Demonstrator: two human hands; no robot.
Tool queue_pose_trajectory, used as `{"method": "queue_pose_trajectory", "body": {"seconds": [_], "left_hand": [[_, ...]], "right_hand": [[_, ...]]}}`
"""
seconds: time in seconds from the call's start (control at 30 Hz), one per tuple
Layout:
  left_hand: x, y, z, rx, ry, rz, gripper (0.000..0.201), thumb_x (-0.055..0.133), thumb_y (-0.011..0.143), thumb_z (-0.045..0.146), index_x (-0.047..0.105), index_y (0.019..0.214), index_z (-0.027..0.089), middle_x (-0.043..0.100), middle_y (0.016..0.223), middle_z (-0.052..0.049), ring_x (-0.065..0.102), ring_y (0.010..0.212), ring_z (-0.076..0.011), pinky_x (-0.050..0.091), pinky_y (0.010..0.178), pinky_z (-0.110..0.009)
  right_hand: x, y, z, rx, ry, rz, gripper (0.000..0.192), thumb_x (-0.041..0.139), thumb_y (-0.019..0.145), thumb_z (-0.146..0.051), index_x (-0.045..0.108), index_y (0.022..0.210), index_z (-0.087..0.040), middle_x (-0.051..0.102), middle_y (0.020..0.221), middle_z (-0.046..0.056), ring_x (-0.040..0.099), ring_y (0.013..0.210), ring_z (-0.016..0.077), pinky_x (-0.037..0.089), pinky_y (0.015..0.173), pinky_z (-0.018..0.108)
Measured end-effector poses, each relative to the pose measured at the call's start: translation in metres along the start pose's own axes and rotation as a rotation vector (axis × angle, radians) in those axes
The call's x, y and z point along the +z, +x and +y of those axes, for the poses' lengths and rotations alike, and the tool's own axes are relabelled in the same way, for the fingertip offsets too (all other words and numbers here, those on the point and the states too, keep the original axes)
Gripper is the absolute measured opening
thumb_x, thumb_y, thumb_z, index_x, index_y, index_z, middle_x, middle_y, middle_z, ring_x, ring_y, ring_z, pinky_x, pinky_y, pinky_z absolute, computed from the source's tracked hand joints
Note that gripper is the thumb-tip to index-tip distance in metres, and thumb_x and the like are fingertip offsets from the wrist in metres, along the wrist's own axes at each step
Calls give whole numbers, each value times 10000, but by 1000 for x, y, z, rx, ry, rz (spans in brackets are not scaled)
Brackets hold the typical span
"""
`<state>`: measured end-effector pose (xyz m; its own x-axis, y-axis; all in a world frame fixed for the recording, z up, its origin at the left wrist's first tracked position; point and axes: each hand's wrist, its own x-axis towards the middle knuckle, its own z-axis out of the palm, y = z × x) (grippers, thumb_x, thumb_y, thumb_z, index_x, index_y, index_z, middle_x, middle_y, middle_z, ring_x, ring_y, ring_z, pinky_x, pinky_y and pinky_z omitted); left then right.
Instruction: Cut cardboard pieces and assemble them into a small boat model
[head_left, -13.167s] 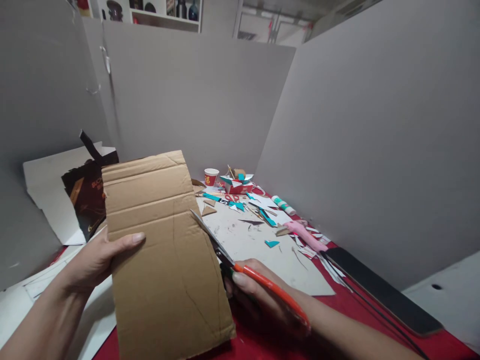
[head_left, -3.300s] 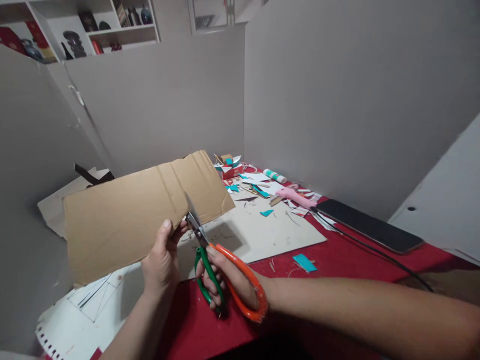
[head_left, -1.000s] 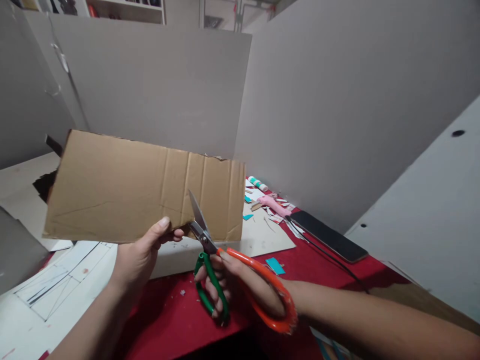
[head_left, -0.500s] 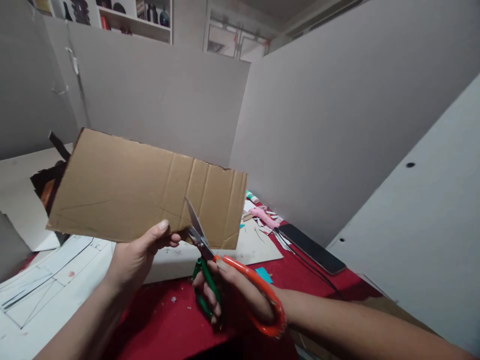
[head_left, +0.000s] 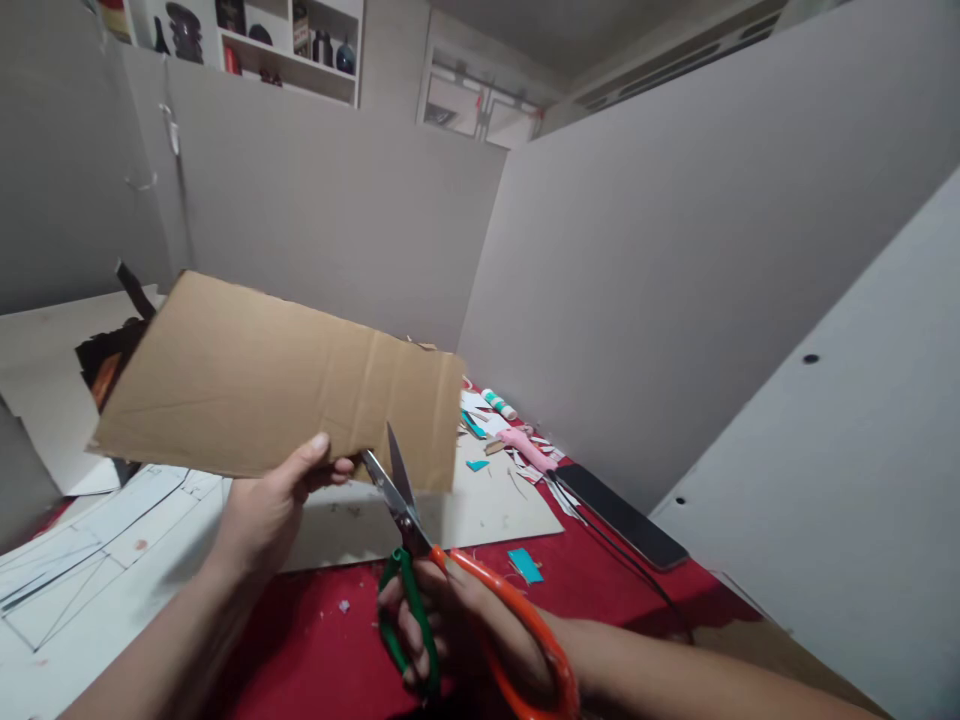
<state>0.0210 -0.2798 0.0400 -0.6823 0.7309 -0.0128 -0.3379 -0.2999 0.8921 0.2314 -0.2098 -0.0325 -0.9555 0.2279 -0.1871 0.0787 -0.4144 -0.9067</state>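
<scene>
The left hand (head_left: pixel 266 510) pinches the lower edge of a brown cardboard sheet (head_left: pixel 277 385), held up above the red table (head_left: pixel 322 640). The right hand (head_left: pixel 465 630) grips the scissors (head_left: pixel 442 580) by their green and orange handles, blades parted at the sheet's bottom edge. Behind, towards the table's far right edge, lie a pink tool (head_left: pixel 525 450), a glue stick (head_left: pixel 499 404) and a black phone (head_left: pixel 622 515)

Brown cardboard (head_left: pixel 262 385); scissors (head_left: pixel 450 620) orange-green; apparently red tabletop (head_left: pixel 600 590).
</scene>
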Motion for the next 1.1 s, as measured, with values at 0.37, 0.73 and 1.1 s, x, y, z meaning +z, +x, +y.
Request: {"method": "queue_pose_trajectory", "body": {"seconds": [0.37, 0.73, 1.1], "left_hand": [[-17, 20, 21, -57, 215, -226, 297, 756, 624, 327, 761, 768, 66, 771, 804, -177, 740, 789, -288, 571, 798, -378], [-13, 19, 17, -62, 261, -228, 182, 791, 561, 297, 752, 658, 147, 761, 702, -99, 734, 705, -311, 599, 753, -440], [-5, 14, 6, -7, 251, -107, 298, 802, 551, 284, 750, 787, 111, 770, 840, -98, 721, 827, -297, 584, 822, -411]], "right_hand": [[-17, -38, -34, 0, -155, -6, 699, 410, 864, -725, 636, 1012, -80, 529, 676, 27, 535, 555, 122, 475, 554, 267], [-25, -33, -52, 304, -239, -40, 779, 438, 748, -827, 627, 906, -88, 522, 624, 4, 549, 484, 102, 487, 470, 223], [-24, -25, -51, 223, -347, -27, 706, 423, 821, -765, 633, 892, -94, 527, 585, -15, 534, 459, 85, 483, 472, 210]]}}
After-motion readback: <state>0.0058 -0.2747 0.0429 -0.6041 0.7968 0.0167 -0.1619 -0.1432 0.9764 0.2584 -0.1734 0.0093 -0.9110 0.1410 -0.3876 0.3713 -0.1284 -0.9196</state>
